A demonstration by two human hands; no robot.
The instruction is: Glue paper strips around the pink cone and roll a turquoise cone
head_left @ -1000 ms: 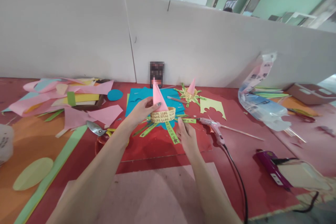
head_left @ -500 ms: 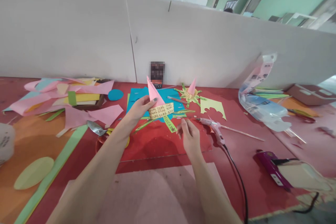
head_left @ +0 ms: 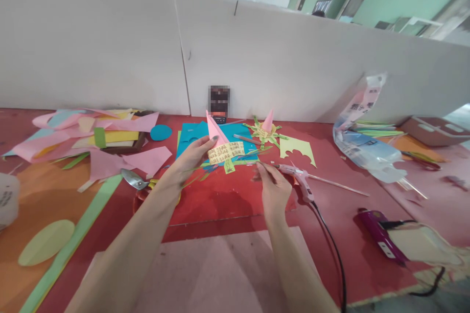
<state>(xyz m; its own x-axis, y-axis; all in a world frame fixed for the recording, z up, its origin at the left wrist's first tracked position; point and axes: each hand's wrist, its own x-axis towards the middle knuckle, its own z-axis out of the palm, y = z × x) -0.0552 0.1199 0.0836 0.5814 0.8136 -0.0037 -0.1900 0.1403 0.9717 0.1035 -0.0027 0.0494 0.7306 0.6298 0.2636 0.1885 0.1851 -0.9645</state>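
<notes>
My left hand (head_left: 196,152) grips a pink paper cone (head_left: 216,129) near its base, fingers closed on it. Around the cone's base runs a yellow patterned band (head_left: 224,153). Green paper strips hang from it, one (head_left: 229,166) pointing toward me. At its right side my right hand (head_left: 274,185) is closed in a pinch at the tip of another thin green strip (head_left: 247,162). Behind, a similar pink cone with a spread of green strips (head_left: 268,124) stands on the table. A pink glue gun (head_left: 301,180) lies just right of my right hand.
Blue paper (head_left: 191,132) and a red sheet (head_left: 220,200) lie under my hands. Paper scraps (head_left: 110,122) and scissors (head_left: 135,180) are at left. A phone (head_left: 219,102) leans on the white partition (head_left: 293,68). The glue gun's cord (head_left: 332,239) runs toward me, near a purple power strip (head_left: 380,234).
The cone piece has tilted, so the front green strip looks shorter and the band faces me more. My right hand has shifted slightly right and up, fingers now at a side strip's tip.
</notes>
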